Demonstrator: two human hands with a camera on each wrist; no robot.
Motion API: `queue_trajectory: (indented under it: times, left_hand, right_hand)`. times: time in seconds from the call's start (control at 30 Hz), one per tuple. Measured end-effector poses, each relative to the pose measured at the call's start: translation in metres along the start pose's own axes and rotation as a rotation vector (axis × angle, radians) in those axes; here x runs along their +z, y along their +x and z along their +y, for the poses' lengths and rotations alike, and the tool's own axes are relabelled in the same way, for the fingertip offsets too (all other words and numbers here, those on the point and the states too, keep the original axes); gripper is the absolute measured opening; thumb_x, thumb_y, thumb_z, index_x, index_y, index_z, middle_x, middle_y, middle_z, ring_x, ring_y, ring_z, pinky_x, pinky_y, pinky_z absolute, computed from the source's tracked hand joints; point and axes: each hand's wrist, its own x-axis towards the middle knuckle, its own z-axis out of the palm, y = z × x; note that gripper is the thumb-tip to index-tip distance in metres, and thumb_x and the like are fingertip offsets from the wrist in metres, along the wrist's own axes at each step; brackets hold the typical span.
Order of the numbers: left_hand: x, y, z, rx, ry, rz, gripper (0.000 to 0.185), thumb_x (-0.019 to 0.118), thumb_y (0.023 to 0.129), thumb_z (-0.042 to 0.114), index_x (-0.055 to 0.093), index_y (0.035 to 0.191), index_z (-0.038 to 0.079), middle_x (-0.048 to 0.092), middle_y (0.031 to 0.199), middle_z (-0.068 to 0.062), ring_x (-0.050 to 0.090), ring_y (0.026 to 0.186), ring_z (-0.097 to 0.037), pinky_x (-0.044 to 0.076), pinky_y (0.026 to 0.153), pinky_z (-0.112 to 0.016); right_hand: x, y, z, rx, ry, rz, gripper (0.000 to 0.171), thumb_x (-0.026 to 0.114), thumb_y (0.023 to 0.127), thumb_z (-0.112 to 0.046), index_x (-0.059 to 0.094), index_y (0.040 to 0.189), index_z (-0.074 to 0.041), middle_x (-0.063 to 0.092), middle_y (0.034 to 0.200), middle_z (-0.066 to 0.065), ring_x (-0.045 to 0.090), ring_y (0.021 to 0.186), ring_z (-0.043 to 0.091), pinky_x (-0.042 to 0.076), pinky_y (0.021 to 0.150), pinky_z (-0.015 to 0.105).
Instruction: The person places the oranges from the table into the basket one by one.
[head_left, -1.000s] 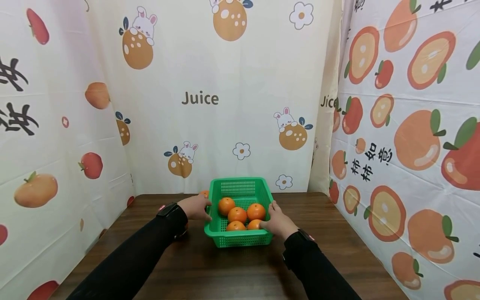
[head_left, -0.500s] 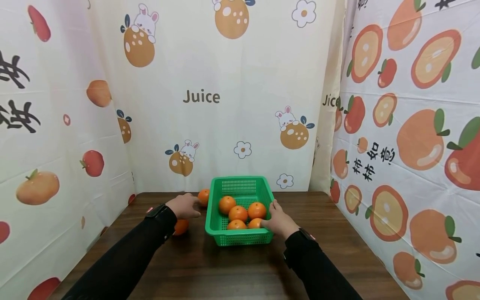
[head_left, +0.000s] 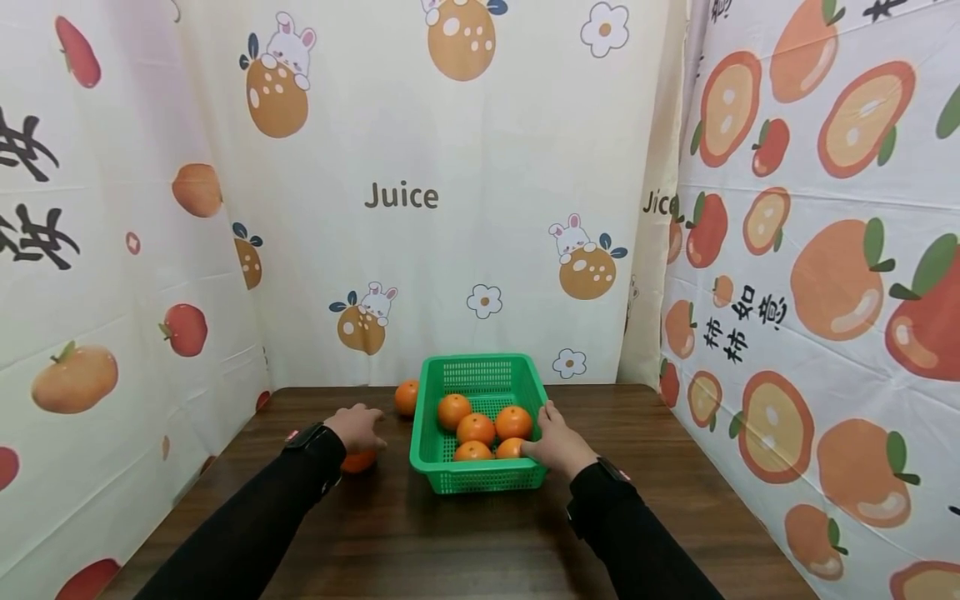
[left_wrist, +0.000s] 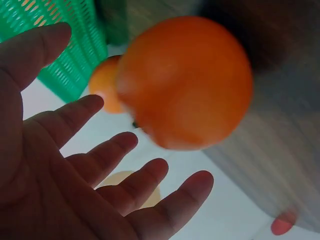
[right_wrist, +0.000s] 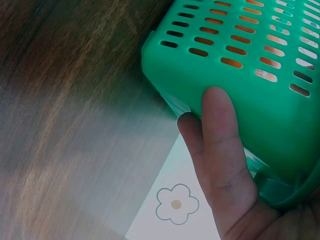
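Observation:
A green plastic basket (head_left: 487,482) with slotted walls stands on the table, with several oranges (head_left: 476,429) inside. My right hand (head_left: 558,444) holds its right side, thumb over the rim. In the right wrist view, the straight fingers (right_wrist: 220,130) lie along the basket's outer wall. Left of the basket, my left hand (head_left: 356,429) hovers by a loose orange (head_left: 358,461), which it partly hides in the head view. The left wrist view has that orange (left_wrist: 185,82) in front of spread fingers (left_wrist: 150,182), with nothing in the palm.
Another loose orange (head_left: 407,398) sits by the basket's far left side. The dark wooden table (head_left: 465,550) is enclosed by fruit-printed cloth at the back (head_left: 450,250), left (head_left: 135,308) and right (head_left: 765,350).
My left hand has moved from the basket's left side leftward to the near loose orange, uncovering the far one. My right hand stays on the basket, which has not visibly moved.

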Motion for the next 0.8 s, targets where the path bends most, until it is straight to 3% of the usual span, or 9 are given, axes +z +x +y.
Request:
queue_trajectory:
  times: [0.17,0.3,0.47,0.6,0.7,0.8]
  left_hand:
    - [0.009,0.0,-0.004,-0.032,-0.004,-0.011,0.063,0.075,0.098,0.036,0.057,0.151,0.006,0.056,0.146,-0.027,0.056,0.129,-0.051,0.048,0.107,-0.067]
    - [0.018,0.003,-0.01,-0.025,0.004,0.012,0.061,0.075,0.097,0.037,0.06,0.146,0.002,0.06,0.137,-0.029,0.061,0.12,-0.05,0.05,0.105,-0.064]
    - [0.036,0.015,-0.023,-0.007,0.014,0.044,0.059,0.077,0.095,0.039,0.064,0.139,0.002,0.064,0.126,-0.026,0.066,0.105,-0.042,0.053,0.098,-0.061]
    - [0.046,0.024,-0.03,-0.003,0.006,0.068,0.06,0.079,0.093,0.038,0.064,0.138,0.003,0.064,0.122,-0.025,0.065,0.097,-0.039,0.054,0.093,-0.059]
    - [0.051,0.029,-0.033,-0.013,-0.003,0.081,0.06,0.079,0.093,0.037,0.062,0.14,0.003,0.063,0.122,-0.025,0.064,0.095,-0.04,0.054,0.091,-0.059]
    - [0.057,0.033,-0.036,-0.033,0.003,0.088,0.059,0.075,0.097,0.039,0.06,0.14,0.002,0.063,0.124,-0.026,0.064,0.097,-0.04,0.054,0.093,-0.06]
  right_hand:
    - [0.001,0.002,0.001,0.004,0.015,-0.003,0.09,0.071,0.1,-0.027,0.019,0.17,-0.005,0.001,0.182,0.009,0.058,0.114,0.034,0.052,0.066,0.033]
    - [0.002,0.002,0.002,0.002,0.01,0.002,0.09,0.071,0.1,-0.027,0.018,0.17,-0.005,0.0,0.181,0.01,0.058,0.114,0.034,0.052,0.065,0.033]
    - [0.002,0.003,0.003,0.001,0.015,0.005,0.09,0.07,0.1,-0.026,0.018,0.17,-0.006,-0.001,0.182,0.009,0.06,0.103,0.031,0.053,0.063,0.034]
    - [0.003,0.003,0.003,-0.003,0.006,0.007,0.091,0.07,0.1,-0.027,0.018,0.17,-0.006,0.0,0.182,0.009,0.06,0.108,0.032,0.052,0.064,0.033]
    - [0.002,0.002,0.003,-0.004,-0.002,0.01,0.091,0.071,0.1,-0.028,0.018,0.17,-0.005,0.001,0.181,0.01,0.059,0.112,0.033,0.052,0.065,0.033]
    - [0.002,0.002,0.003,0.002,0.011,0.004,0.09,0.071,0.1,-0.027,0.017,0.17,-0.006,0.0,0.182,0.009,0.06,0.105,0.031,0.053,0.064,0.033]
